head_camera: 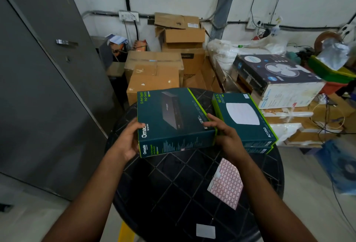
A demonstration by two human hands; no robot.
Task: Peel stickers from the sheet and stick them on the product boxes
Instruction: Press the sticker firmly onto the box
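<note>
Now both hands hold the switch box point(173, 118) above the round black table point(173, 184): the left hand point(127, 139) curls around its left end, the right hand point(223, 132) grips its right end. Just beside it, at the table's far right edge, sit the Wi-Fi boxes point(244, 118). The sticker sheet point(226, 184) lies near the right edge.

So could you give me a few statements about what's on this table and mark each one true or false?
1. Both hands, left hand and right hand, hold the switch box. True.
2. The sticker sheet lies on the Wi-Fi box. False: it lies on the black table.
3. The Wi-Fi box is to the right of the held box. True.
4. The table is white. False: black.
</note>
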